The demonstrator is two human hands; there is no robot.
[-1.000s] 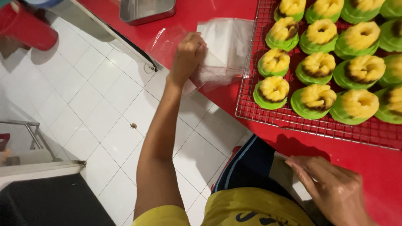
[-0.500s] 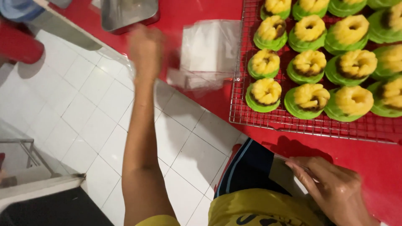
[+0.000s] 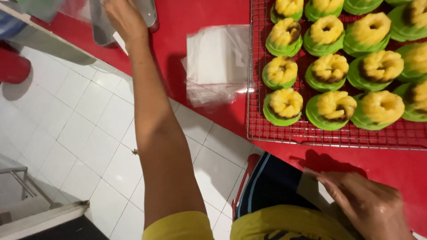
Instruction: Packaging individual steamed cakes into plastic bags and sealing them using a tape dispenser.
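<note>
L hand [image 3: 126, 20] reaches the metal tin [image 3: 147, 13] at counter [image 3: 200, 13] edge, fingers hidden, can't tell grip; R hand [image 3: 369, 206] fingers pinch a clear bag [image 3: 311, 186]. Risk: stretched arm brushes bag stack [image 3: 215, 64] off edge

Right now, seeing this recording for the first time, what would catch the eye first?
The rows of green-and-yellow ring-shaped cakes on a wire cooling rack, upper right on the bright red table, stand out most. Left of the rack lies a stack of clear plastic bags. The left hand stretches far out to a metal container at the top edge, while the right hand rests low at the table's near side, holding a clear bag.
</note>
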